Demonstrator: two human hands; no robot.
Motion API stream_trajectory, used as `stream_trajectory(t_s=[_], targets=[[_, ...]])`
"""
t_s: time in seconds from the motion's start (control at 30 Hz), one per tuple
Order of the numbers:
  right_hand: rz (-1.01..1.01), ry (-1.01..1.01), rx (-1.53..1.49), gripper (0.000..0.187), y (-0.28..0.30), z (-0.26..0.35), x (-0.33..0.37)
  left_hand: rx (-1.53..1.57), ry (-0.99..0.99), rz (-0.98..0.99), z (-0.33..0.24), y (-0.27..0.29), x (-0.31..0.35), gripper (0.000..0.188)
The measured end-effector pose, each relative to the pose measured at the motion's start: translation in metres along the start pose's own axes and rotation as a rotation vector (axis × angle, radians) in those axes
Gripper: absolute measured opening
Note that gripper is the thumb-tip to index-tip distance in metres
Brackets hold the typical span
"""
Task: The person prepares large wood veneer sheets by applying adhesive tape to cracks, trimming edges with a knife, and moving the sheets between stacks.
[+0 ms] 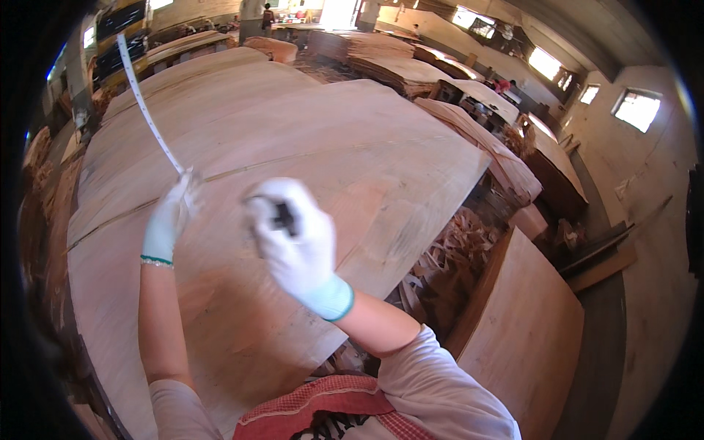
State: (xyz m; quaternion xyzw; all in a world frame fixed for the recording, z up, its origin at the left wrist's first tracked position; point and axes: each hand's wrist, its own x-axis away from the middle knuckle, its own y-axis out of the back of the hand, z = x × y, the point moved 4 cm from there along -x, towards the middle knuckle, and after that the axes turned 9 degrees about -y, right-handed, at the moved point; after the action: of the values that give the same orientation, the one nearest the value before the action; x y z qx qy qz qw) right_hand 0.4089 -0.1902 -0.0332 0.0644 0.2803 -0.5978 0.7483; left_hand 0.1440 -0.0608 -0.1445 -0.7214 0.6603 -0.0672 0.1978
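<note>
Over wood sheeting (pixel 381 176), left grip (pixel 171 213) holds white tape (pixel 143 104), right grip (pixel 299 246) something black (pixel 284 218).

This is a woodworking shop. A broad wood sheet (pixel 389 183) fills the foreground, stacks (pixel 359 47) of similar sheets stand beyond it, and thin scraps (pixel 458 249) lie heaped alongside. Small windows (pixel 637 109) pierce the plain wall (pixel 656 172).

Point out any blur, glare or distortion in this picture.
Head view: the right hand is smeared by motion blur, the left hand more mildly; the rightmost window glares nearly white; fisheye distortion bows the edges of the wood sheet, and the corners go black.
</note>
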Motion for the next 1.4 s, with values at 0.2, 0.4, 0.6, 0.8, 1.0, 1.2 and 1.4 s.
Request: stream_trajectory(t_s=[0.2, 0.4, 0.6, 0.8, 1.0, 1.2, 1.4], targets=[[-0.64, 0.243, 0.103, 0.018, 0.142, 0.077, 0.069, -0.384, 0.259, -0.223, 0.122, 0.085, 0.023, 0.048], [-0.499, 0.194, 0.897, 0.045, 0.186, 0.122, 0.104, -0.473, -0.064, 0.429, 0.066, -0.176, 0.097, 0.041], [-0.018, -0.07, 1.03, 0.067, 0.145, 0.063, 0.112, -0.035, -0.282, 0.705, 0.023, -0.281, 0.192, 0.026], [0.088, -0.386, 0.775, 0.057, 0.121, -0.025, 0.13, -0.507, -0.465, 0.404, 0.06, -0.205, 0.206, 0.009], [0.282, -1.233, 0.405, 0.023, 0.103, -0.147, 0.218, -0.271, 0.379, -0.043, 0.157, -0.052, 0.282, 0.011], [0.796, -1.184, 0.603, 0.024, 0.054, -0.217, 0.291, -0.163, 0.548, -0.45, 0.181, 0.053, 0.392, 0.014], [0.661, -1.167, 0.502, 0.022, 0.019, -0.289, 0.303, -1.107, 0.034, -0.476, 0.164, 0.091, 0.329, 0.01]])
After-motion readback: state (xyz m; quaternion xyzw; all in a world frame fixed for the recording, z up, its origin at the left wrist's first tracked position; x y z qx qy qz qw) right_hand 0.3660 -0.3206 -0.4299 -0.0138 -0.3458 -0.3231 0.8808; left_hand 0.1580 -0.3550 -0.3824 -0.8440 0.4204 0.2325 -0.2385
